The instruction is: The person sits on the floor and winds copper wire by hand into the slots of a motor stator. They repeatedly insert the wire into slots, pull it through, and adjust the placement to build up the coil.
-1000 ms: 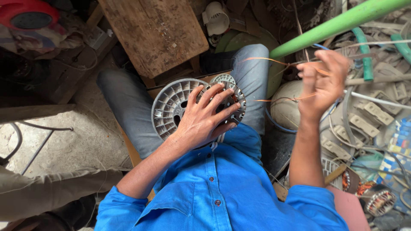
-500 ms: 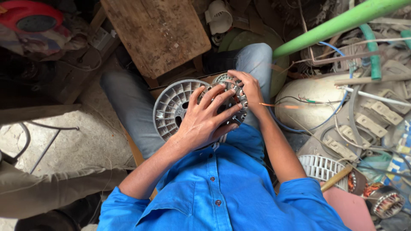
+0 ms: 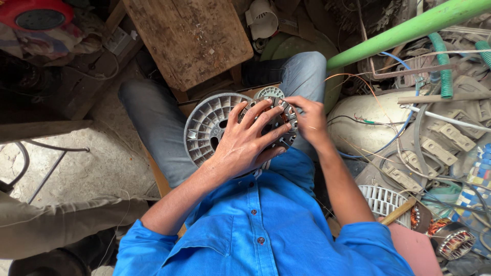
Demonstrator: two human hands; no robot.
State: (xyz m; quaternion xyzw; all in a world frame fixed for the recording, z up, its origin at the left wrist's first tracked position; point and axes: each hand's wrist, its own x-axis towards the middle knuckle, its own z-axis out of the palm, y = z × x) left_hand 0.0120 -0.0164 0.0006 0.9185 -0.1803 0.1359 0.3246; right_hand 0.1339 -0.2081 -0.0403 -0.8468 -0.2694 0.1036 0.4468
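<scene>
A round motor stator [image 3: 280, 118] with copper windings rests on my lap against a grey ribbed plastic housing [image 3: 207, 127]. My left hand [image 3: 244, 144] lies spread over the stator and presses it down. My right hand [image 3: 309, 120] pinches at the stator's right rim, where a thin copper wire [image 3: 358, 79] runs off to the upper right. I sit in a blue shirt and grey jeans.
A worn wooden board [image 3: 189, 38] stands ahead of my knees. A green pipe [image 3: 409, 25] crosses the upper right above a white rounded casing [image 3: 365, 120], cables and metal parts. More wound stators [image 3: 452, 240] and a white ribbed fan [image 3: 381, 199] lie at right.
My right hand has come down from the raised position at right, where it pulled copper wire, to the stator's rim. My left hand has stayed on the stator.
</scene>
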